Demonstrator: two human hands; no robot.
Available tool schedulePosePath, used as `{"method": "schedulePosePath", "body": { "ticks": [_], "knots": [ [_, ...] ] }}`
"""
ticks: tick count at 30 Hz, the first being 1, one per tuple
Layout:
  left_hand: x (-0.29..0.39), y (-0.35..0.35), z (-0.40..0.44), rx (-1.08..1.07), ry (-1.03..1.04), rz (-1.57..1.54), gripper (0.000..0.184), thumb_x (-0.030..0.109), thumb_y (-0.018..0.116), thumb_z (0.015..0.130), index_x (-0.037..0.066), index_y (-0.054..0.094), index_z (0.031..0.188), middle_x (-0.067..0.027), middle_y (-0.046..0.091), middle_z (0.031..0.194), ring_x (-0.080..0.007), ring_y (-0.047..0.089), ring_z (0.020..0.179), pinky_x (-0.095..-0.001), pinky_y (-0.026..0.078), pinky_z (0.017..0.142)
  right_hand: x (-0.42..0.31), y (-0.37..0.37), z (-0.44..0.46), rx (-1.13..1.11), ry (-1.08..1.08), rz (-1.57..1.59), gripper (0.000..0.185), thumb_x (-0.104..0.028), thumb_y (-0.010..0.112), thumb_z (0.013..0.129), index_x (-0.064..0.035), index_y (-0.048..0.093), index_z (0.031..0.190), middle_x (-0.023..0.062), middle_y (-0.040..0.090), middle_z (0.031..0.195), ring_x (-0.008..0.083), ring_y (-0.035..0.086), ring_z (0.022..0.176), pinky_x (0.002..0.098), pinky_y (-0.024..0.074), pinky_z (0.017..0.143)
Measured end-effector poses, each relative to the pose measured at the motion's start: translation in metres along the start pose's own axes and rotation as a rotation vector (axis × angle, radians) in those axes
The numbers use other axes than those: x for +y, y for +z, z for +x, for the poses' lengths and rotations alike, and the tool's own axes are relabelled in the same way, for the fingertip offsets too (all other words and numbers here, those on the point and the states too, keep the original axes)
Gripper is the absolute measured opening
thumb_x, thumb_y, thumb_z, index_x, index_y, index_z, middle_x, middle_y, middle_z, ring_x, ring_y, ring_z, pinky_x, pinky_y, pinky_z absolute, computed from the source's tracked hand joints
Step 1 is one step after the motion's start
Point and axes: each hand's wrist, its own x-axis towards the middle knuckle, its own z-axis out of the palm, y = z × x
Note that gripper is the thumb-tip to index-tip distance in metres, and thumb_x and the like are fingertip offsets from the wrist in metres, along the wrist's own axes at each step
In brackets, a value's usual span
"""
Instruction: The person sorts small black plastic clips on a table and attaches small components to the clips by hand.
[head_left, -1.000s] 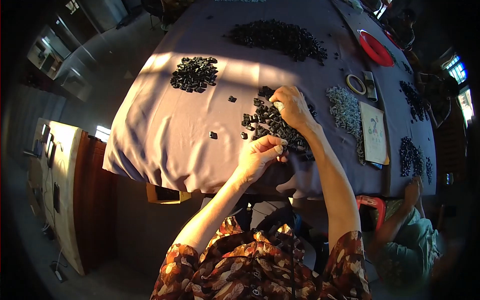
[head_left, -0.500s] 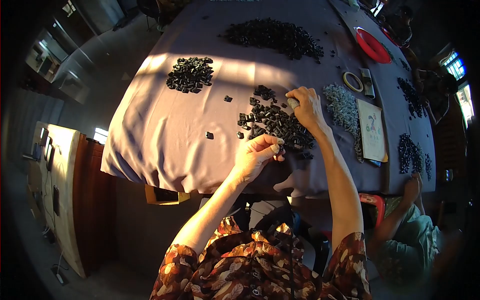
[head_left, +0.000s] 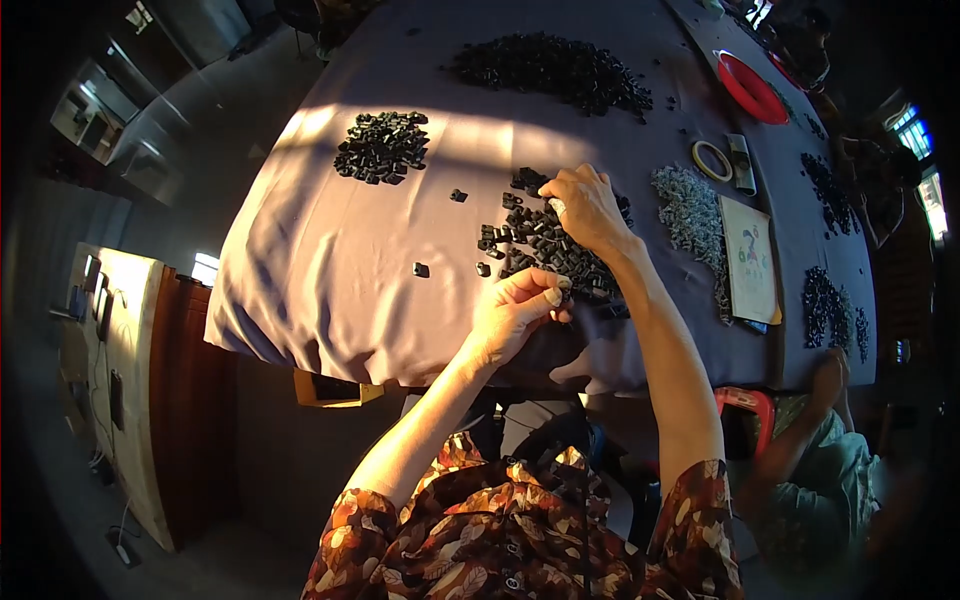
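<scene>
By the central black pile, a dark piece was pinched by the left hand; the grip of the right hand was unclear.

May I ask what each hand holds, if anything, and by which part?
The left hand pinches a small black piece, by which part cannot be told. Whether the right hand holds anything is unclear.

"What's the person wearing?"

"A dark brown shirt with leaf shapes in rust, orange and cream, and round buttons down the front."

"And the sleeves?"

"Same print, loose and short; left hand and right hand are bare."
</scene>
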Motion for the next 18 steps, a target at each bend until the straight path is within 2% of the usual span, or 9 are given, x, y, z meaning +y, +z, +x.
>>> {"method": "schedulePosePath", "body": {
  "ticks": [5, 11, 14, 17, 18],
  "knots": [
    [0.000, -0.001, 0.001, -0.021, 0.004, -0.004, 0.009, 0.004, 0.055, 0.084, 0.003, 0.056, 0.093, -0.0054, 0.058, 0.088, -0.0155, 0.055, 0.079, -0.0314, 0.047, 0.073, 0.001, -0.003, 0.008, -0.122, 0.000, -0.054, 0.020, 0.000, 0.053, 0.070, -0.0102, 0.060, 0.086, 0.0041, 0.058, 0.086, 0.0244, 0.050, 0.087, 0.0381, 0.0354, 0.077],
    [0.000, 0.000, 0.000, -0.009, 0.003, -0.004, 0.009, 0.004, 0.055, 0.084, 0.003, 0.056, 0.093, -0.0058, 0.058, 0.087, -0.0153, 0.055, 0.079, -0.0310, 0.047, 0.073, 0.005, 0.012, 0.003, 0.034, -0.021, -0.029, 0.018, 0.000, 0.049, 0.073, -0.0082, 0.053, 0.088, 0.0092, 0.057, 0.087, 0.0275, 0.050, 0.085, 0.0415, 0.0356, 0.076],
    [0.000, 0.000, 0.000, -0.004, 0.015, 0.013, 0.009, 0.004, 0.055, 0.084, 0.003, 0.056, 0.093, -0.0059, 0.058, 0.087, -0.0153, 0.055, 0.079, -0.0311, 0.047, 0.073, 0.003, 0.002, -0.003, 0.174, 0.042, 0.164, 0.018, 0.000, 0.048, 0.074, -0.0056, 0.051, 0.091, 0.0114, 0.056, 0.087, 0.0291, 0.051, 0.080, 0.0399, 0.0392, 0.072],
    [-0.001, -0.002, 0.000, -0.024, 0.026, 0.003, 0.010, 0.004, 0.056, 0.084, 0.003, 0.056, 0.094, -0.0062, 0.058, 0.087, -0.0159, 0.056, 0.077, -0.0318, 0.048, 0.073, -0.013, -0.026, -0.017, 0.193, 0.210, 0.475, 0.016, 0.003, 0.045, 0.075, -0.0023, 0.051, 0.090, 0.0124, 0.059, 0.088, 0.0274, 0.054, 0.078, 0.0373, 0.0423, 0.071],
    [-0.002, -0.002, 0.000, -0.039, 0.032, -0.010, 0.010, 0.003, 0.055, 0.084, 0.002, 0.056, 0.094, -0.0061, 0.058, 0.088, -0.0151, 0.056, 0.077, -0.0304, 0.048, 0.072, -0.015, -0.032, -0.027, 0.176, 0.264, 0.624, 0.017, 0.004, 0.044, 0.076, -0.0017, 0.050, 0.090, 0.0113, 0.058, 0.086, 0.0239, 0.054, 0.075, 0.0347, 0.0429, 0.068]
  ]
}}
